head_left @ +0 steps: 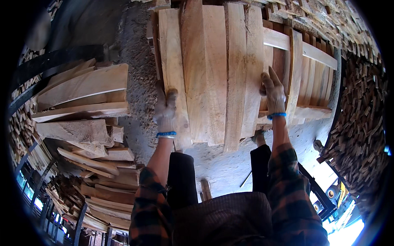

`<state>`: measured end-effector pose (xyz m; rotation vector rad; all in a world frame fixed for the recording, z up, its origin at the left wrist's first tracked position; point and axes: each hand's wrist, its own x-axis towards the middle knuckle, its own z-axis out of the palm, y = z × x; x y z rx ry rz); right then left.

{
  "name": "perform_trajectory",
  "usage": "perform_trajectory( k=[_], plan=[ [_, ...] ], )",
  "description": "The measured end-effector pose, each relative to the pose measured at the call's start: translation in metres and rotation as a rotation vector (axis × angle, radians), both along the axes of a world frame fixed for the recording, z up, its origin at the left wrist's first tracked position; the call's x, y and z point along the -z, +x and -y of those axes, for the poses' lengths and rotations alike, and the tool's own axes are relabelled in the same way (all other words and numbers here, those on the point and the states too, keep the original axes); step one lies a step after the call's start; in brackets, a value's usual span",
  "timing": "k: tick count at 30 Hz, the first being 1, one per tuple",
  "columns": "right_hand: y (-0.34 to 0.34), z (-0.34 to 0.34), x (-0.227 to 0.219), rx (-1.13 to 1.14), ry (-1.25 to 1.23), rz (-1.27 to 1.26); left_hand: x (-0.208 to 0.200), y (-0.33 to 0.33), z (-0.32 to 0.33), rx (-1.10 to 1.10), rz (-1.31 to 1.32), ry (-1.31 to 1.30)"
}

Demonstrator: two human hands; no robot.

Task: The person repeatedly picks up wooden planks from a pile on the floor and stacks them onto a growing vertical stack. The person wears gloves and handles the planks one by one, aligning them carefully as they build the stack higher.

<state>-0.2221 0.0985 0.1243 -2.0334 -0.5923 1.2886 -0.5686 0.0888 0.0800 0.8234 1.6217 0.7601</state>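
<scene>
A row of several rough wooden planks (214,78) lies side by side in front of me, running away from my body. My left hand (165,110), in a pale work glove with a blue cuff, is at the left edge of the leftmost plank (174,69). Its thumb lies on top and its fingers go down along the side, closed on that edge. At the right edge of the row, my right hand (274,92), gloved alike, touches the rightmost plank (251,65). Its fingers are stretched and spread; the fingertips at the edge are partly hidden.
Beneath and right of the row is a layer of boards (314,74) with crosswise strips (295,61). Stacked cut boards (86,94) stand at the left. Big heaps of wood pieces (361,135) rise at the right and far side. A yellow machine (340,192) shows lower right.
</scene>
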Motion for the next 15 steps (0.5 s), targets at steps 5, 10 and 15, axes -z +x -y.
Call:
perform_trajectory(
  k=[5,10,15],
  plan=[
    [0.062,0.04,0.078,-0.327,0.033,0.275,-0.003,-0.01,-0.016,0.153,-0.088,-0.194],
    [-0.023,0.018,0.053,0.046,-0.041,-0.136,0.008,-0.024,-0.002,0.025,-0.182,-0.138],
    [-0.034,0.008,0.05,-0.009,0.02,-0.262,0.031,-0.042,-0.001,-0.068,-0.012,-0.041]
  ],
)
